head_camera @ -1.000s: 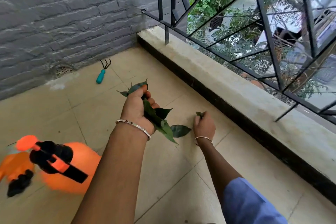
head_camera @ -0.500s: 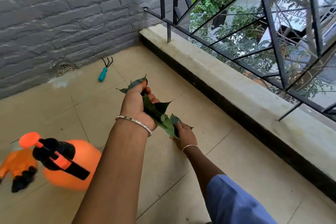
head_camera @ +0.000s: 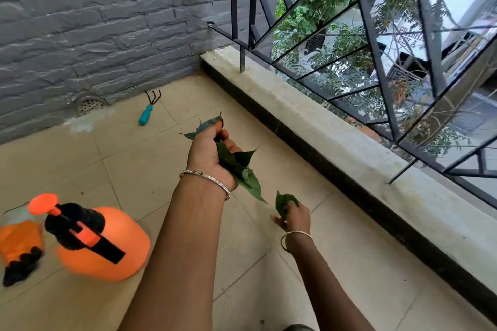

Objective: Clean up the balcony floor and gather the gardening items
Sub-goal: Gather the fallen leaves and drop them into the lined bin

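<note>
— Holding anything in those hands?
— Yes. The left hand point(head_camera: 208, 153) grips a bunch of green leaves point(head_camera: 236, 166) above the floor point(head_camera: 150, 158); the right hand point(head_camera: 294, 216) pinches one leaf point(head_camera: 283, 200).
— And the tools?
— The orange sprayer point(head_camera: 102, 244) stands at left beside an orange glove point(head_camera: 18, 247). The teal hand rake point(head_camera: 148, 109) lies near the wall.

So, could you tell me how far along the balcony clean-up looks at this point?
Done: no loose leaves show on the floor tiles in view. In hand: the left hand holds a bunch of leaves, and the right hand has a grip on one more leaf, not yet added to the bunch. Left: the rake, sprayer and gloves lie ungathered.
</note>
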`<move>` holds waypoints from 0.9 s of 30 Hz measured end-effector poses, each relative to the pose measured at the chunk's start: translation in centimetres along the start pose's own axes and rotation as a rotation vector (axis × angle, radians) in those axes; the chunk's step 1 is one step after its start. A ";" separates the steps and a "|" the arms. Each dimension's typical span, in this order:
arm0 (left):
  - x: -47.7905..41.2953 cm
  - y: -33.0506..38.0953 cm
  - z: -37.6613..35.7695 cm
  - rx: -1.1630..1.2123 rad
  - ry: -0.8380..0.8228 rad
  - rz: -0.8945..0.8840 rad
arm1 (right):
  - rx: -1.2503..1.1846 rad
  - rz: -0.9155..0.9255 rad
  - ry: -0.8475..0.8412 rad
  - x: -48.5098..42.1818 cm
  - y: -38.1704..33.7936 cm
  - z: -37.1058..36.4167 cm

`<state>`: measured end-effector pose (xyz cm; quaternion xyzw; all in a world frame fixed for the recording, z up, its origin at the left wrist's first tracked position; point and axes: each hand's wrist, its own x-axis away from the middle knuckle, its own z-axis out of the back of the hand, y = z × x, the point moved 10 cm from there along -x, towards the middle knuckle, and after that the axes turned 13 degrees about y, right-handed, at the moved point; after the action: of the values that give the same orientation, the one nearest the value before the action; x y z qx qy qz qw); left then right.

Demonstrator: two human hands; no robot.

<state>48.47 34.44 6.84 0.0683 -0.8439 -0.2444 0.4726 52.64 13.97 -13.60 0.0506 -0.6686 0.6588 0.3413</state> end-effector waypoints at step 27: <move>8.1 -5.1 -6.2 -0.190 -0.161 0.023 | -0.838 -0.338 -0.272 11.1 -20.2 10.0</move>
<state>48.66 25.05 13.28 -0.0063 -0.8529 -0.3224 0.4107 50.79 6.51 10.30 0.1023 -0.8980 0.2546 0.3438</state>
